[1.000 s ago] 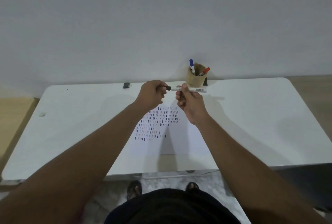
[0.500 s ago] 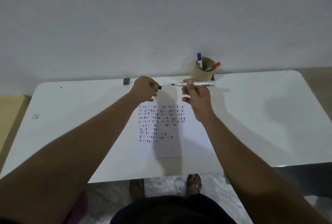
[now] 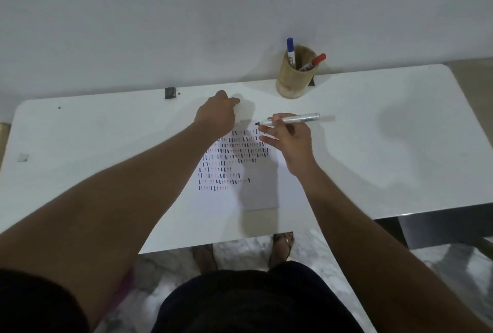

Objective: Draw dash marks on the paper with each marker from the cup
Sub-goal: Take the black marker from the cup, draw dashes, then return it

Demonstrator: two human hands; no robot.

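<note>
A white paper point(image 3: 262, 194) with several rows of dark and reddish dashes lies on the white table point(image 3: 373, 151). My right hand point(image 3: 290, 143) holds an uncapped grey marker point(image 3: 296, 118) level above the paper's far edge, with its dark tip pointing left. Curled into a fist, my left hand point(image 3: 216, 117) hovers low over the table just beyond the paper's far left corner; the cap it pulled off is hidden inside. A brown cup point(image 3: 293, 80) stands at the back by the wall, holding a blue-capped marker point(image 3: 290, 51) and a red-capped marker point(image 3: 314, 61).
A small black object point(image 3: 170, 92) sits at the table's back edge left of my hands. Another dark piece point(image 3: 312, 82) peeks out behind the cup. A small pale scrap point(image 3: 23, 157) lies at the far left. My feet point(image 3: 281, 247) show below the table's front edge.
My left hand pulled the black cap off the marker and moved left and down toward the table. My right hand lowered the uncapped marker toward the paper.
</note>
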